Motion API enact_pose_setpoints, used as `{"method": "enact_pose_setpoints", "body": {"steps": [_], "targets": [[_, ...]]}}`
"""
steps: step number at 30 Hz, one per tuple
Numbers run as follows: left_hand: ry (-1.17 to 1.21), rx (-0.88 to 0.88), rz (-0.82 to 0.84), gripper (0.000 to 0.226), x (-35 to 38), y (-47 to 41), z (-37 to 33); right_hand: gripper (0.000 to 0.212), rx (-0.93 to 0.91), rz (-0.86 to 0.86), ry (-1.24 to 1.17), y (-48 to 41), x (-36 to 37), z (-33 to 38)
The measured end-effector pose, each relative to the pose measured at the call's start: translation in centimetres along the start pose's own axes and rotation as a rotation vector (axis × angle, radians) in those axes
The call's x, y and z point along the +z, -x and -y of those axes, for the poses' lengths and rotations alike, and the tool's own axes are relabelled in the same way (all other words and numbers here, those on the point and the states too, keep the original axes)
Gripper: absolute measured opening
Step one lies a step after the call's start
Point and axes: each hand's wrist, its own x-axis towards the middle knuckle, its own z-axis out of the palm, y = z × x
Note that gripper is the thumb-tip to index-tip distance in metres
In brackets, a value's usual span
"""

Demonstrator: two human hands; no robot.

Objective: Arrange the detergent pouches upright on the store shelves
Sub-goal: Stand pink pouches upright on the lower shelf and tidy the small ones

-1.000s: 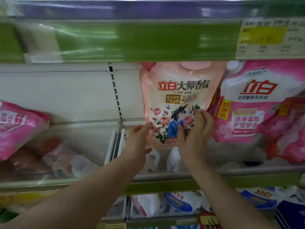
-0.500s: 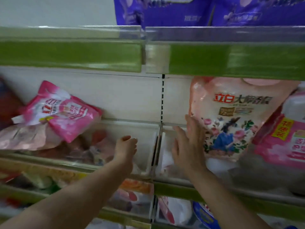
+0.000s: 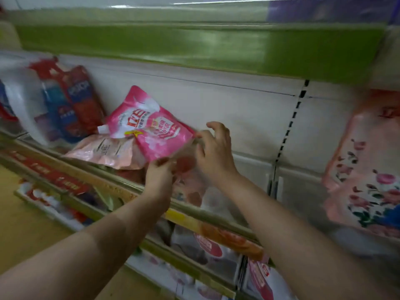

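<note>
A bright pink detergent pouch [image 3: 149, 128] lies tilted on top of a pale pink pouch [image 3: 108, 151] that lies flat on the shelf. My left hand [image 3: 159, 176] pinches the bright pink pouch at its lower corner. At the pouch's right corner my right hand [image 3: 213, 148] has its fingers spread, its fingertips touching the edge. A peach pouch with a rose print [image 3: 368, 161] stands upright at the far right of the same shelf.
Red and blue pouches [image 3: 73, 102] and a white bag [image 3: 19, 96] stand at the shelf's left end. A green shelf edge [image 3: 194, 46] runs overhead. A clear front rail [image 3: 216, 215] fences the shelf. Lower shelves hold more pouches [image 3: 205, 243].
Both hands left the upright peach pouch and moved left to the tilted bright pink pouch. The view swung left with them. My left hand has closed on the pouch's corner.
</note>
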Motion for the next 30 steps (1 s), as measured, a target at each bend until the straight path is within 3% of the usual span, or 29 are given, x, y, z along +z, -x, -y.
{"method": "enact_pose_setpoints", "body": {"steps": [2,6,11,14,18,21,24,27,30], "targets": [[0.019,-0.021,-0.050,0.020,-1.3,-0.7,-0.4,0.027,0.022,0.082,-0.050,-1.6,2.2,0.8],[0.076,-0.023,-0.086,0.016,-3.9,-2.1,-0.9,0.042,0.174,0.351,-0.086,-5.2,7.0,1.0],[0.067,-0.022,-0.125,0.014,-6.5,-4.0,-0.8,0.061,0.268,0.535,0.145,-7.7,12.7,-0.2],[0.058,-0.040,-0.134,0.023,-7.1,-4.6,-0.3,0.039,0.218,0.477,0.214,-7.9,13.9,-0.8],[0.067,-0.082,-0.165,0.016,-7.0,-5.3,1.0,0.031,0.216,0.430,-0.003,-6.8,12.9,-0.8],[0.094,-0.085,-0.140,0.011,-6.3,-5.3,1.3,0.023,0.087,0.449,0.014,-4.4,9.8,-0.5],[0.062,-0.062,-0.064,0.015,-5.4,-5.1,1.5,0.014,0.006,0.284,-0.038,-1.1,7.1,-1.4],[0.144,-0.113,0.021,0.034,-3.5,-4.6,1.5,0.015,-0.026,0.022,-0.054,2.1,5.3,-2.6],[0.207,-0.203,0.064,0.039,-1.0,-3.9,1.3,0.019,-0.121,-0.059,-0.021,3.5,3.7,-3.4]]}}
